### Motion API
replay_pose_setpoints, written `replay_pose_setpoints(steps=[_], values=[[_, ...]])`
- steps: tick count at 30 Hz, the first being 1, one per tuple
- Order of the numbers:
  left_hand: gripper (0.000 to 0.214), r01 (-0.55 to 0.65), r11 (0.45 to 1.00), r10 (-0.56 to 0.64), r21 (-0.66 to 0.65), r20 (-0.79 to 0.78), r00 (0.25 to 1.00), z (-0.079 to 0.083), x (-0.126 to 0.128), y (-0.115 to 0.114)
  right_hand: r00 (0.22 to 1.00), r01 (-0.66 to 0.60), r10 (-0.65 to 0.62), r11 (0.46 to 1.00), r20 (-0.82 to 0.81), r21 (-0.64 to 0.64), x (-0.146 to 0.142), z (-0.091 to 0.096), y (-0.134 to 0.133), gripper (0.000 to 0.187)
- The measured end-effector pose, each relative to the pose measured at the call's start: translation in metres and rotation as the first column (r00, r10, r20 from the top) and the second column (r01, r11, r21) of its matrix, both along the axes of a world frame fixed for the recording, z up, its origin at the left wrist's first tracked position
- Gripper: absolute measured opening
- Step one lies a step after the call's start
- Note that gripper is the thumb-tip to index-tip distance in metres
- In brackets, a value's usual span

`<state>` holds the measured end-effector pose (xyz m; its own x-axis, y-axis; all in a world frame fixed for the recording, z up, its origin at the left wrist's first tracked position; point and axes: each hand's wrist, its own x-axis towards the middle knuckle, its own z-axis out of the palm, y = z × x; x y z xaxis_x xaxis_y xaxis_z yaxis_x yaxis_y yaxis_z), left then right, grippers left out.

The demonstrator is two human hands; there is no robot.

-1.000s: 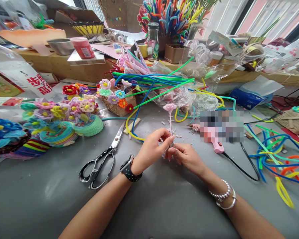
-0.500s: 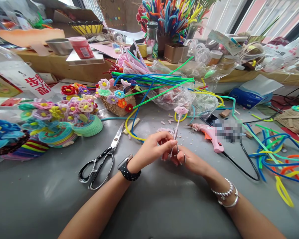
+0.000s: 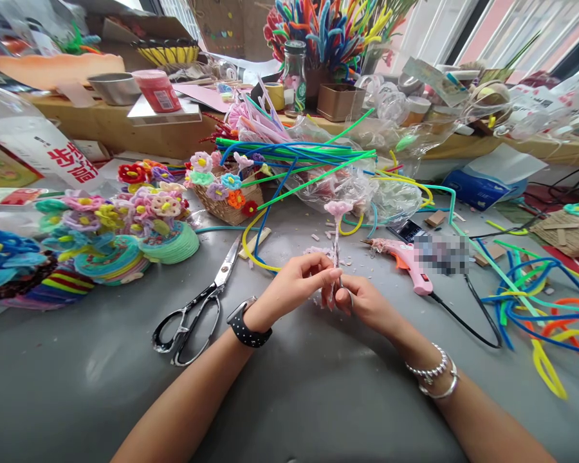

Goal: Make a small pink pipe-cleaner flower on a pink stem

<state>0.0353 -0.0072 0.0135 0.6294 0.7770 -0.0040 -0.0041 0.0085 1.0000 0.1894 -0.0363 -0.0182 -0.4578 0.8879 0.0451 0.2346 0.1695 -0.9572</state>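
A pink pipe-cleaner flower [image 3: 338,209] on a twisted pale stem stands upright above my hands. My left hand [image 3: 305,278], with a dotted watch strap at its wrist, pinches the lower stem between thumb and fingers. Closed around the handle loops of small scissors [image 3: 346,292] is my right hand [image 3: 361,299]; their narrow blades point up along the stem and mostly blend with it. The fingers hide the stem's lower end. Pink fluff and clipped bits [image 3: 314,252] lie on the grey table just behind the hands.
Large black-handled scissors [image 3: 200,305] lie left of my hands. A pink glue gun [image 3: 408,260] with its cord lies to the right, near loose pipe cleaners [image 3: 535,302]. Finished flower pots [image 3: 168,241] stand at left. Plastic bags and green and blue stems [image 3: 313,154] lie behind.
The flower has shifted slightly left and its stem stands straighter. Both hands have moved a little closer together, and the small scissors have moved left with my right hand.
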Motion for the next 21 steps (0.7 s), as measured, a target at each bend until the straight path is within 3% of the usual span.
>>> replay_pose_setpoints(steps=[5, 11, 21], values=[[0.021, -0.033, 0.999, 0.033, -0.023, 0.034, 0.999, 0.001, 0.001, -0.001, 0.998, 0.053, -0.055, 0.997, -0.026, -0.053, -0.002, -0.004, -0.001, 0.057], [0.021, 0.064, 0.996, -0.062, -0.069, 0.032, 0.998, -0.003, 0.0, 0.001, 0.997, -0.06, 0.058, 0.997, -0.047, -0.042, -0.002, -0.003, -0.001, 0.067], [0.023, 0.049, 0.998, -0.05, -0.031, -0.05, 0.997, 0.001, -0.002, 0.001, 0.984, -0.015, 0.0, 0.996, 0.176, 0.083, -0.002, 0.006, 0.0, 0.066]])
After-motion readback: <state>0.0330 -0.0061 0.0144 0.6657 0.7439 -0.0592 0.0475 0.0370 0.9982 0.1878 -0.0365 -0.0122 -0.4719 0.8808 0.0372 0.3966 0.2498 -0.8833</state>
